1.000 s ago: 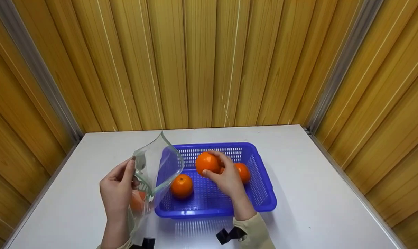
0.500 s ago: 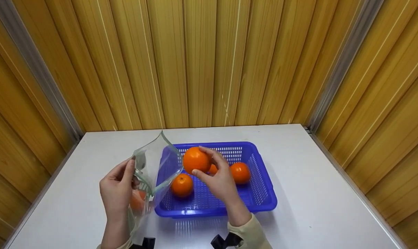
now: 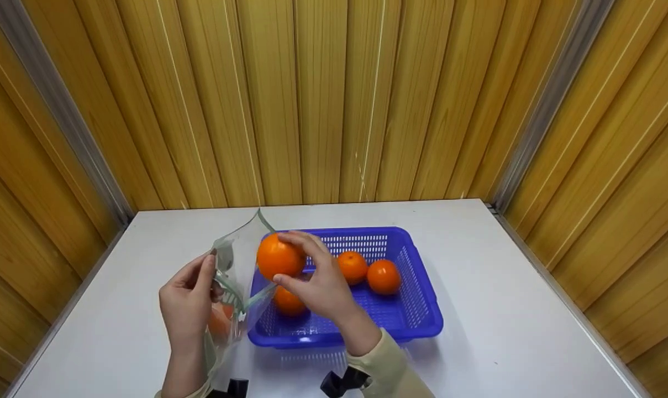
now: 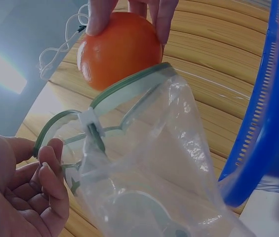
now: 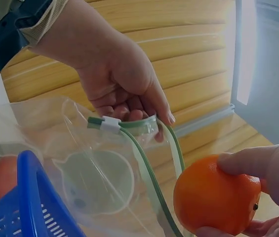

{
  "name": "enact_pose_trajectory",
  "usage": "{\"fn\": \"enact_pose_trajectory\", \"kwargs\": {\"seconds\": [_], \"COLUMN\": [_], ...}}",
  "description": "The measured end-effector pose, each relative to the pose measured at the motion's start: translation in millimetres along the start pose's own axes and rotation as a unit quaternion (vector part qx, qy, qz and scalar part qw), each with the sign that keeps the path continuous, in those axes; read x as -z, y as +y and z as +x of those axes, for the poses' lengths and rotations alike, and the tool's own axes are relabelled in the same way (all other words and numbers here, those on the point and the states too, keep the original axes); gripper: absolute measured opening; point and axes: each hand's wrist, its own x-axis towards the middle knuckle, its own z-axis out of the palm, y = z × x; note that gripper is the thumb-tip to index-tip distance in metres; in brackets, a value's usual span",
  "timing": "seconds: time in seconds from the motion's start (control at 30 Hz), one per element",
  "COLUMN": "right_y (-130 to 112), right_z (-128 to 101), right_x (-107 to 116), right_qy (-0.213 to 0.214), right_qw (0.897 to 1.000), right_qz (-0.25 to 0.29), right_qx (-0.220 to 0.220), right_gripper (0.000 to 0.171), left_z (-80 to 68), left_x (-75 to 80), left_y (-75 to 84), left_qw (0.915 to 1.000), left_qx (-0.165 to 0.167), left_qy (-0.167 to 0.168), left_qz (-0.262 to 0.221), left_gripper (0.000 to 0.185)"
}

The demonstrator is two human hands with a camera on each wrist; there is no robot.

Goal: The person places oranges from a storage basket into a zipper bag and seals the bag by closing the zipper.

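Note:
My left hand (image 3: 185,304) pinches the edge of a clear zip bag (image 3: 244,243) between thumb and fingers. The bag's mouth, edged in green with a white slider (image 4: 91,118), gapes open. An orange (image 3: 220,319) shows through the plastic low in the bag. With thumb and fingers my right hand (image 3: 324,282) grips another orange (image 3: 278,257), right at the bag's mouth. In the left wrist view that held orange (image 4: 122,49) overlaps the green rim. Beneath and to the right of the bag stands a blue basket (image 3: 361,335).
Two oranges, one (image 3: 351,266) beside the other (image 3: 384,277), lie in the basket's right half. A third orange (image 3: 289,302) sits at its left, partly behind the bag. The white table (image 3: 510,309) is bounded by wood-patterned walls (image 3: 322,110) on three sides.
My right hand has carried its orange leftward from over the basket to the bag's mouth, uncovering the two oranges on the right. The left hand and bag have stayed in place.

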Motion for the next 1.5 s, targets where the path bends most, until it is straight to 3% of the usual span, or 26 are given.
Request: {"fn": "enact_pose_trajectory", "kwargs": {"seconds": [0.23,0.43,0.73,1.13,1.5], "right_y": [-6,-8,-5,1,-2], "right_z": [4,7,7,7,7], "right_x": [-14,-23,-29,-35,-32], "right_qy": [-0.047,-0.084,-0.085,-0.081,-0.064], "right_qw": [0.998,0.99,0.982,0.994,0.996], "right_qz": [-0.049,-0.115,-0.169,-0.077,-0.069], "right_qx": [0.006,0.01,0.01,0.0,0.007], "right_gripper": [0.056,0.06,0.067,0.059,0.046], "left_z": [-0.8,-1.7,-1.8,-0.7,0.2], "left_x": [-0.2,-0.4,-0.6,-0.3,1.5], "left_y": [1.0,3.1,3.9,3.4,2.5], "left_qw": [0.9999,0.9999,0.9998,0.9998,0.9998], "left_qx": [0.01,0.008,0.013,0.017,0.015], "left_qy": [-0.001,-0.003,0.0,0.006,0.009], "left_qz": [0.006,0.014,0.011,0.009,0.002], "left_gripper": [0.03,0.032,0.032,0.033,0.034]}}
